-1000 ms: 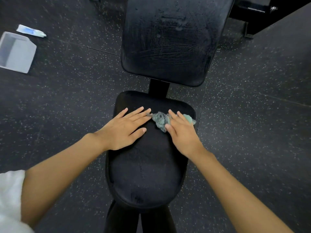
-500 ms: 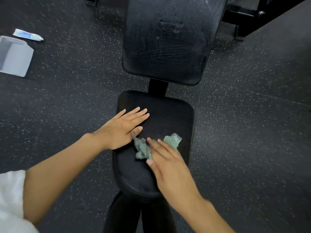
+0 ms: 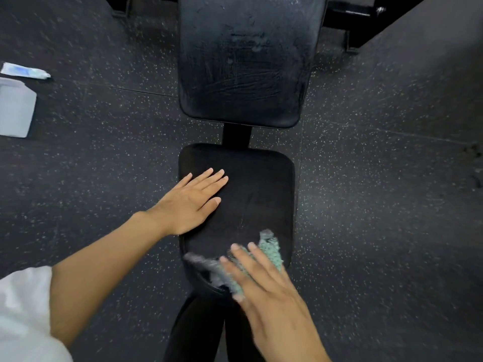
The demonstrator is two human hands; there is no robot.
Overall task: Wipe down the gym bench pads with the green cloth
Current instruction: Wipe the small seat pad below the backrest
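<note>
My right hand (image 3: 271,291) lies flat, fingers straight, pressing the green cloth (image 3: 270,250) onto the near right corner of the seat pad (image 3: 261,194); nothing's gripped. Left hand (image 3: 190,202) rests flat & relaxed on the pad's left side, steadying it. To wipe well: even palm pressure, overlapping strokes, cover the near rim too, then do the back pad (image 3: 245,61), which looks streaky.
</note>
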